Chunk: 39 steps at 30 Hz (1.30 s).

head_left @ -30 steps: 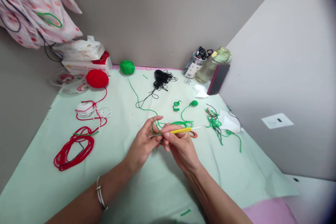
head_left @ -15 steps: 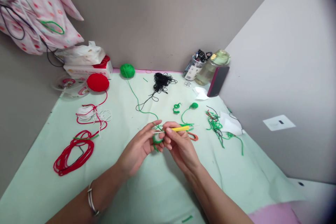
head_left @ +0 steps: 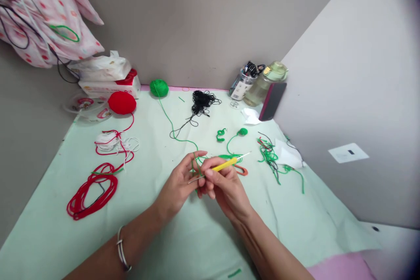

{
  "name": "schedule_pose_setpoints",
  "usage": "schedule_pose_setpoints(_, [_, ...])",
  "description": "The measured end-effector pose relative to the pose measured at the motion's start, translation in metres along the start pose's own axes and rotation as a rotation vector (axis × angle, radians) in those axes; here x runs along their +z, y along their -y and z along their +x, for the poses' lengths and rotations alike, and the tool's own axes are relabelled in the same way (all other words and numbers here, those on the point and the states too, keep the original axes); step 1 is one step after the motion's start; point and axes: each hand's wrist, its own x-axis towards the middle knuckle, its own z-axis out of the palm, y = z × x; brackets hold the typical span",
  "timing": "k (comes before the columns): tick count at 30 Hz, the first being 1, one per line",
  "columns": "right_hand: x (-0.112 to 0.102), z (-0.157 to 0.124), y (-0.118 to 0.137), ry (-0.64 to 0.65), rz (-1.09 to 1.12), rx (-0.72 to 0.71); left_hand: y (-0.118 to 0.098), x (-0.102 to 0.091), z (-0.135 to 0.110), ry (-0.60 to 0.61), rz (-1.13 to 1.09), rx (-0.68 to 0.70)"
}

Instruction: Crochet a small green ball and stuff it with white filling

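In my right hand (head_left: 226,186) is a crochet hook (head_left: 225,165) with a yellow handle, pinched between thumb and fingers. Its metal shaft points left, across to my left hand (head_left: 177,186). Green yarn (head_left: 196,162) runs over the raised fingers of my left hand, whose thumb and fingers close near the hook tip. The small green crocheted piece between the hands is mostly hidden by the fingers. From there the strand leads back to a green yarn ball (head_left: 159,88) at the far edge of the table.
Red yarn (head_left: 92,192) lies coiled at left, below a red ball (head_left: 122,103) and white yarn (head_left: 108,141). Black yarn (head_left: 202,103) is heaped at the back. Green scraps (head_left: 269,153), a phone (head_left: 273,101), a bottle (head_left: 259,89) and a pen holder (head_left: 243,84) stand or lie at right.
The crochet hook has tilted, its right end now higher and its left tip lower. My left hand has turned inward, and the green piece is now more covered by fingers.
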Motion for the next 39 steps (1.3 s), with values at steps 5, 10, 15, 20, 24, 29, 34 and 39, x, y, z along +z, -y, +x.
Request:
schedule_pose_setpoints(5, [-0.004, 0.009, 0.003, -0.054, 0.173, 0.075, -0.008, 0.001, 0.001, -0.058, -0.02, -0.083])
schedule_pose_setpoints(10, [-0.007, 0.013, 0.007, -0.106, 0.212, 0.097, -0.012, -0.002, 0.0, -0.049, -0.088, -0.118])
schedule_pose_setpoints(15, [-0.005, 0.01, 0.007, -0.086, 0.195, 0.095, -0.011, -0.004, 0.0, -0.013, -0.067, -0.132])
schedule_pose_setpoints(20, [0.005, 0.001, 0.006, -0.043, 0.083, 0.043, -0.003, -0.001, -0.001, -0.048, 0.025, -0.075])
schedule_pose_setpoints(24, [0.006, 0.0, 0.005, -0.034, 0.041, 0.01, 0.0, -0.001, 0.0, -0.009, 0.049, -0.073])
schedule_pose_setpoints(29, [-0.002, 0.005, 0.009, -0.058, 0.072, 0.004, -0.01, -0.001, 0.0, -0.056, -0.021, -0.106])
schedule_pose_setpoints(34, [-0.004, 0.006, 0.015, -0.096, 0.081, -0.05, -0.019, -0.003, -0.003, -0.017, -0.13, -0.138])
schedule_pose_setpoints(39, [-0.004, 0.004, 0.014, -0.064, 0.089, -0.054, -0.019, -0.003, -0.005, -0.012, -0.097, -0.153])
